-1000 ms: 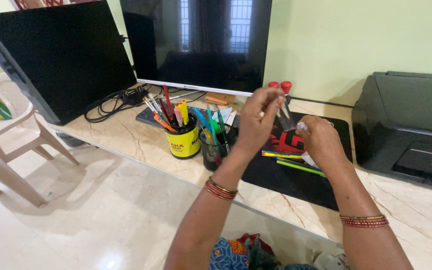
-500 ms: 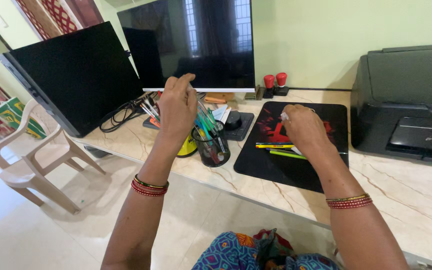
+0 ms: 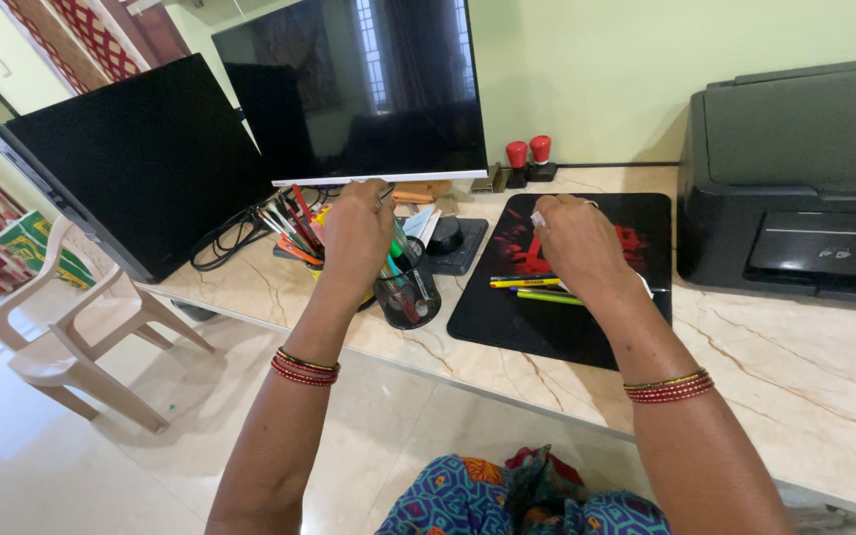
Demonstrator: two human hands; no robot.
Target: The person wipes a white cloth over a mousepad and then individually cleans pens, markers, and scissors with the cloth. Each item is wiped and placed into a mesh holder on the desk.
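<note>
Already my left hand [image 3: 357, 230] sits over the dark mesh pen holder [image 3: 410, 294], fingers pinched around what looks like a clear pen going in among the others. Crowded as that holder is, I judge a skewed entry could snag it or tip the cup. Further right, my right hand [image 3: 575, 241] is curled around something small and white over the black mouse mat [image 3: 547, 327], where loose pens [image 3: 527, 289] could roll off the worktop [image 3: 804, 386].

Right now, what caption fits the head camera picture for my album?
Left hand over a dark pen cup, right hand above pens on a black mat.
</note>
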